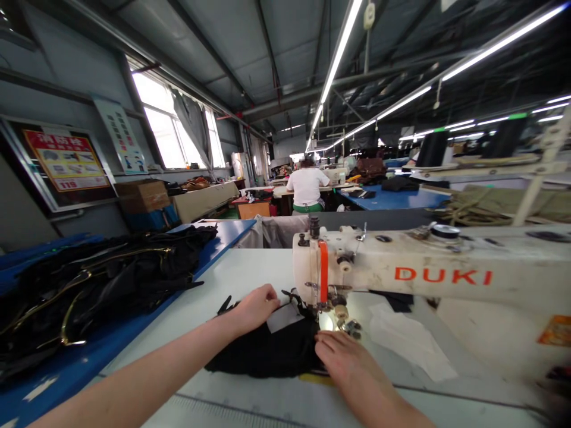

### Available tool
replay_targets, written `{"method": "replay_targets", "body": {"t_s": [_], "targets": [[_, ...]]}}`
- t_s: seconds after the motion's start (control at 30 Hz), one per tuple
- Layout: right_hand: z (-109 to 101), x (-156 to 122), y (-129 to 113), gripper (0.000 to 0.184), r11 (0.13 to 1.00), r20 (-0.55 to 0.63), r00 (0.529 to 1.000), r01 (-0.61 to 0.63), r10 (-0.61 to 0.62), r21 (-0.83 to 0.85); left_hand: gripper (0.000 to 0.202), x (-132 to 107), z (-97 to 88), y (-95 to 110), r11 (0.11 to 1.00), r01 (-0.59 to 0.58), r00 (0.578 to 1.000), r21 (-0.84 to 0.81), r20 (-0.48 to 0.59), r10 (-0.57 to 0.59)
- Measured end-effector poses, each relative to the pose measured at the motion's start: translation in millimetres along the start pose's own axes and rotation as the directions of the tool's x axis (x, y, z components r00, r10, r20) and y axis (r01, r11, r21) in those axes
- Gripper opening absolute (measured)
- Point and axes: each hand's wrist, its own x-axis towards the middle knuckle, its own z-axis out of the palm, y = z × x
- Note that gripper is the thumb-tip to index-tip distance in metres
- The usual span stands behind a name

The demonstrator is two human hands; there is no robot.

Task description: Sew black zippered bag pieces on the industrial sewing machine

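Black fabric (267, 351) lies bunched on the sewing machine table, its right edge at the lit needle area of a white sewing machine (357, 267). My left hand (256, 306) rests at the far side of the fabric, fingers curled in a pinch beside a small grey rectangular piece (284, 317) lying on top. What sits between those fingertips is partly hidden. Close in front of the presser foot, my right hand (341, 353) grips the fabric's right edge, fingers together and bent. Black strap-like ends stick out behind the fabric.
To the left, a blue table (147, 333) carries a heap of black garments or bags with gold zippers (102, 273). White scrap material (408, 342) lies under the machine arm. A ruler scale (232, 413) runs along the front. Further off, a person in white (307, 184) sits facing away.
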Motion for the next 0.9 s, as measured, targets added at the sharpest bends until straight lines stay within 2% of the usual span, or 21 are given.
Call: {"method": "replay_targets", "body": {"t_s": [0.13,0.23,0.33,0.5,0.63,0.77,0.9], "targets": [[0.2,1.6,0.1,0.034,1.0,0.023,1.0,-0.011,0.011,0.007,0.026,-9.2,3.0,0.7,0.996,-0.08,0.997,0.046,-0.002,0.08],[1.3,1.5,1.0,0.037,1.0,0.045,0.999,-0.026,0.026,0.007,0.015,-8.2,6.4,-0.3,0.993,-0.107,0.994,0.047,0.013,0.107],[3.0,1.8,3.0,0.04,1.0,0.047,0.999,0.0,-0.001,0.024,0.011,-0.2,3.8,-1.6,0.995,-0.093,0.996,-0.019,0.002,0.093],[-1.4,3.7,2.3,0.049,0.991,0.076,0.992,0.097,-0.104,0.092,0.02,13.6,-2.8,-6.2,0.968,-0.016,0.998,-0.252,-0.071,-0.002],[-9.2,3.7,-3.5,0.054,0.988,0.06,0.994,0.084,-0.093,0.129,0.027,17.2,9.6,-8.7,0.915,0.033,0.984,-0.403,-0.146,-0.099],[-14.8,3.9,-6.4,0.056,0.983,0.062,0.992,0.099,-0.11,0.153,0.034,15.4,24.3,-0.2,0.894,-0.024,0.948,-0.448,-0.294,-0.123],[-17.9,4.4,-6.9,0.054,0.979,0.082,0.99,0.1,-0.116,0.176,0.036,7.0,32.2,13.7,0.88,-0.114,0.944,-0.461,-0.326,-0.048]]}}
